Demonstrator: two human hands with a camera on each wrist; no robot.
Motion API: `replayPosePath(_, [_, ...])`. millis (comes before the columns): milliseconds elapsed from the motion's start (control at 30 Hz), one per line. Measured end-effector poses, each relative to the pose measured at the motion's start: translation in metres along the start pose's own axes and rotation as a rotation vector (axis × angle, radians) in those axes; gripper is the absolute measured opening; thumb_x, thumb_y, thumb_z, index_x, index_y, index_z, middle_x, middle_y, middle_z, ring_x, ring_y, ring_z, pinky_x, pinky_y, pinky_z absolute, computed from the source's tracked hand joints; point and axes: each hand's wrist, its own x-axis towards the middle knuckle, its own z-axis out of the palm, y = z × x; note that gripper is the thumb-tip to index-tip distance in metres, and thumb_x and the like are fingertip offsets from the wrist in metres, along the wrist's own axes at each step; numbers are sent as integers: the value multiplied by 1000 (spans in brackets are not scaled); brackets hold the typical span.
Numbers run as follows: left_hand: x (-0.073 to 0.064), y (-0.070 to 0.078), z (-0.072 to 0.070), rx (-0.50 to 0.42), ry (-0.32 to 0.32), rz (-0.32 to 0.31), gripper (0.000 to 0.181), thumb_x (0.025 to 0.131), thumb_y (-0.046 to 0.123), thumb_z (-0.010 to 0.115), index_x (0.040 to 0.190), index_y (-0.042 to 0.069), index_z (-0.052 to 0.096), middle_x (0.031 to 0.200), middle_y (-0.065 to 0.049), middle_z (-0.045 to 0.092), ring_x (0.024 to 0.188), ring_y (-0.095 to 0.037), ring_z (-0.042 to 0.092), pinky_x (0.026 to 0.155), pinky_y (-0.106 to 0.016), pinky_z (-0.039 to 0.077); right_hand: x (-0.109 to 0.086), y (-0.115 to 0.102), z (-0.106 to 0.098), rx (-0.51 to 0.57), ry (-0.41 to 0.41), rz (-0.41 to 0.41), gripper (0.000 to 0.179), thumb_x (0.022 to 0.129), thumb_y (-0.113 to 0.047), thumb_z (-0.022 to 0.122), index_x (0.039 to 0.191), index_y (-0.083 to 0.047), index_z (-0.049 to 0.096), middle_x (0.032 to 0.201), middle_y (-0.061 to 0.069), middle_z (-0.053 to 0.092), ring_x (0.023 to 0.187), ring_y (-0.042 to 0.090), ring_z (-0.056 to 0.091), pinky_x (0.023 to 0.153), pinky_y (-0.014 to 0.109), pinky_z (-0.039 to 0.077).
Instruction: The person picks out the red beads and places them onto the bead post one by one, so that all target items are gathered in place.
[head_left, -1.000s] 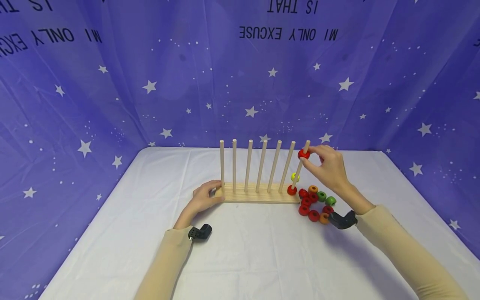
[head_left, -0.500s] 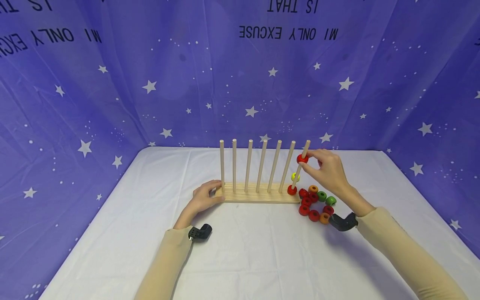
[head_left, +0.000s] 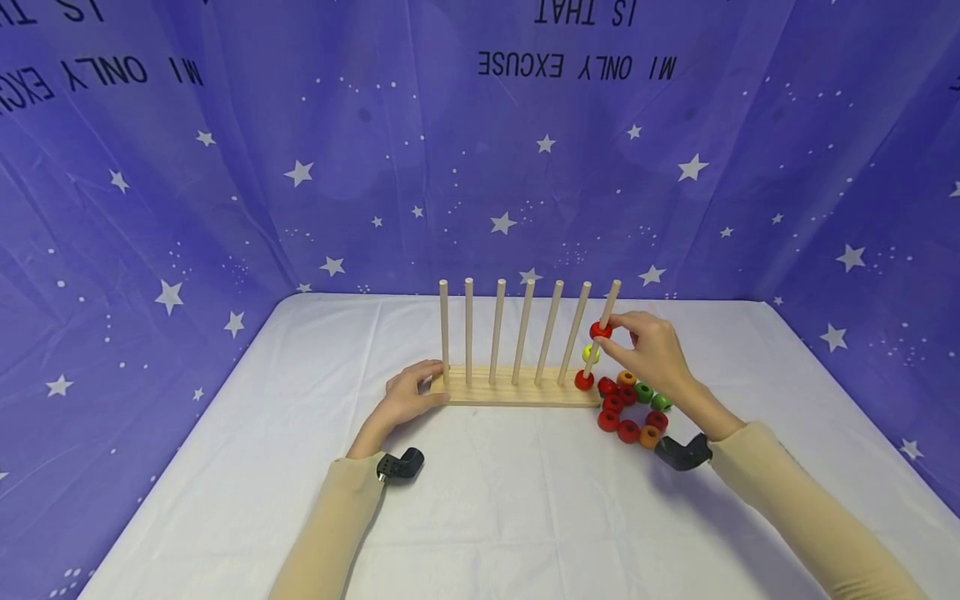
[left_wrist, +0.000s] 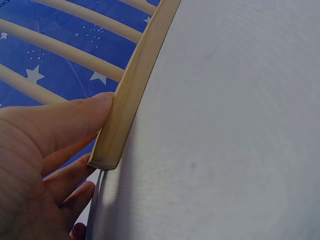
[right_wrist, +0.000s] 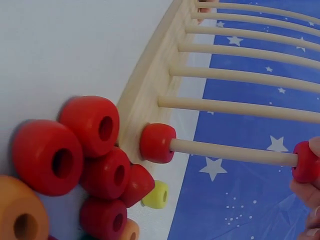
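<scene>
A wooden base point(head_left: 517, 393) with a row of upright pegs stands on the table. My left hand point(head_left: 410, 392) grips the left end of the base; in the left wrist view the thumb point(left_wrist: 95, 107) lies on its edge and the fingers go behind. My right hand point(head_left: 651, 350) pinches a red bead point(head_left: 601, 331) threaded on the rightmost peg point(head_left: 609, 302), partway down it. Another red bead point(right_wrist: 158, 143) sits at the foot of that same peg. The other pegs carry no beads.
Right of the base lies a cluster of loose beads: several red point(head_left: 627, 431), two orange point(head_left: 650, 437) and two green point(head_left: 662, 402). A yellow bead point(head_left: 591, 355) lies behind the rightmost peg. A purple starred cloth point(head_left: 495, 167) hangs behind the white table point(head_left: 480, 500).
My right hand has slid the pinched red bead down the rightmost peg, from near its top to about the middle. The left hand and base have stayed put.
</scene>
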Motion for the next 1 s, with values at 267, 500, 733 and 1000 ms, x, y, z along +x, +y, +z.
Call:
replayPosePath(267, [-1, 0, 0, -5, 2, -10, 52, 80, 23, 69, 128, 6, 57, 141, -14, 50, 132, -37, 44, 104, -59, 23, -7, 0, 6, 9, -48, 28, 21, 74, -17, 77, 91, -6, 72, 71, 5, 63, 52, 7, 30, 49, 21, 25])
replayPosePath(500, [-1, 2, -2, 7, 3, -5, 52, 80, 23, 69, 128, 6, 57, 140, -15, 50, 133, -37, 42, 104, -59, 24, -13, 4, 12, 26, -68, 52, 19, 73, -17, 78, 89, -9, 72, 79, 7, 69, 53, 7, 32, 49, 21, 27])
replayPosePath(733, [1, 2, -2, 8, -1, -8, 52, 80, 23, 69, 128, 7, 57, 140, -14, 50, 134, -36, 41, 105, -59, 23, -19, 8, 18, 48, -102, 69, 17, 73, -16, 78, 88, -10, 71, 79, 5, 68, 52, 6, 30, 47, 20, 25])
replayPosePath(1000, [0, 2, -2, -1, -4, -12, 52, 80, 23, 69, 128, 6, 56, 141, -15, 49, 135, -37, 40, 105, -60, 22, -24, 10, 25, 45, -144, 83, 19, 73, -18, 78, 89, -10, 72, 82, 6, 70, 51, 6, 30, 47, 20, 25])
